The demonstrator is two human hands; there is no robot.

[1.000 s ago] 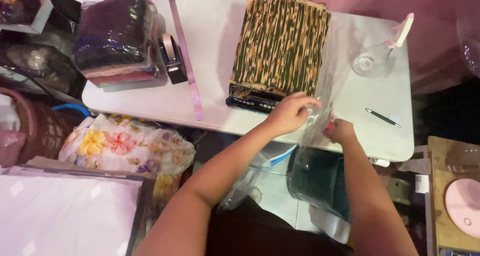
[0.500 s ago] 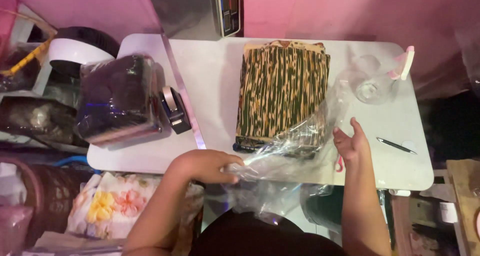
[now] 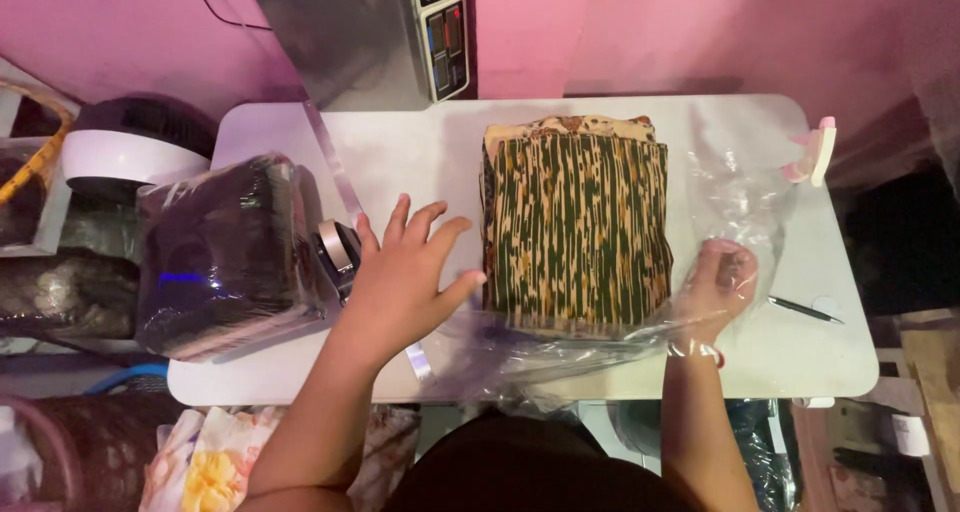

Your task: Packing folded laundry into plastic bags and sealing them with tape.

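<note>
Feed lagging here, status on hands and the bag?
Left hand open beside folded fabric stack. Right hand inside clear plastic bag. Pen nearby.

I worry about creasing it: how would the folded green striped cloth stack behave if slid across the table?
The folded cloth stack would probably sag if lifted by one edge, being layered fabric. It looks fairly heavy for its size. The clear plastic bag beside it, which the right hand is inside, looks slippery, so sliding should go easily.
</note>
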